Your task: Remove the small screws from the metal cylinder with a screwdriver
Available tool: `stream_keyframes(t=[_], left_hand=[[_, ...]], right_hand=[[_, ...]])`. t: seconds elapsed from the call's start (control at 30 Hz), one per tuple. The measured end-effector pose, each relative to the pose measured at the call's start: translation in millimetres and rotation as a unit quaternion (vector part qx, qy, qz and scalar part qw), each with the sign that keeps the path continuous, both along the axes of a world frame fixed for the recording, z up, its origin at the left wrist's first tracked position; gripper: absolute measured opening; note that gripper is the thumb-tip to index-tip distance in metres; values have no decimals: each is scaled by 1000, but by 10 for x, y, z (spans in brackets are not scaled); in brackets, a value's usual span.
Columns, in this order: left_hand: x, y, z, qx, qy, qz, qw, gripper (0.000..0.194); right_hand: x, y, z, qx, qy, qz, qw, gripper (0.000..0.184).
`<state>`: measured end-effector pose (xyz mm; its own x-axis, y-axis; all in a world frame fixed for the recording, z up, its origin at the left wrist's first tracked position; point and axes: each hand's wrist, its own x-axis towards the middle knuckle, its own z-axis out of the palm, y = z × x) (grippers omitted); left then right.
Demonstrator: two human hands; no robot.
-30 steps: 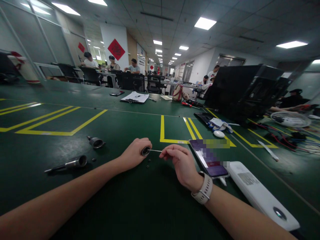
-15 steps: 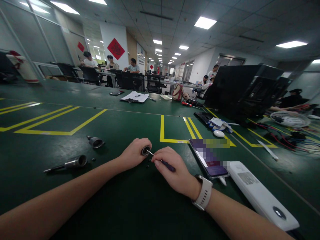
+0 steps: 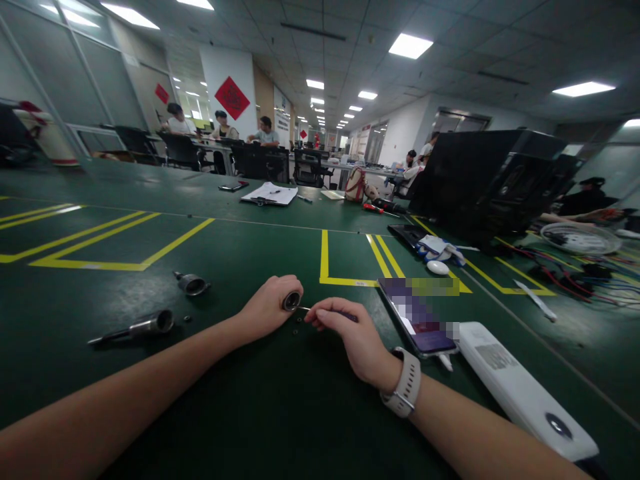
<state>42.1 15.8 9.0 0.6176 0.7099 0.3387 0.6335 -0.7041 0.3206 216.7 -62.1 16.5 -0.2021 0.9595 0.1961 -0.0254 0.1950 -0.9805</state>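
Note:
My left hand (image 3: 267,308) is closed around a round metal sleeve (image 3: 291,301), its open end turned toward me. In my right hand (image 3: 353,337) is a thin screwdriver (image 3: 349,315) with a dark purple handle, partly hidden by the fingers. Its slim shaft points left, with the tip by the sleeve's lower right rim; whether they touch I cannot tell. Below the sleeve lie small dark rings (image 3: 295,331), perhaps nuts. To the left rest a cone-ended metal part (image 3: 192,285), a metal cylinder with a long dark rod (image 3: 154,324) and another small ring (image 3: 187,319).
A phone (image 3: 420,327) and a white power bank (image 3: 525,387) lie right of my right hand. Farther off are gloves (image 3: 440,249), a white oval object (image 3: 438,267), a clipboard (image 3: 270,194), a red screwdriver (image 3: 374,208), a black case (image 3: 470,180) and cables (image 3: 575,270). People sit behind.
The screwdriver tip has come out of the sleeve's opening to its right edge. My right hand has rolled, and the screwdriver now lies flatter. My left hand has barely moved.

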Motion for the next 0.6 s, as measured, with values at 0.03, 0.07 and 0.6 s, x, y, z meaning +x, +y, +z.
stream_keyframes(t=[0.03,0.07,0.6], left_hand=[[1,1,1,0,-1,-1,1000,6],[1,2,1,0,-2,-2,1000,6],[-13,9,-16,6,-5,-38,999,9]], right_hand=[[-4,-6,1,2,4,-8,1000,17],[-9,-17,8,14,-6,-18,1000,16],[44,162,-77,-210,256,26,943,15]])
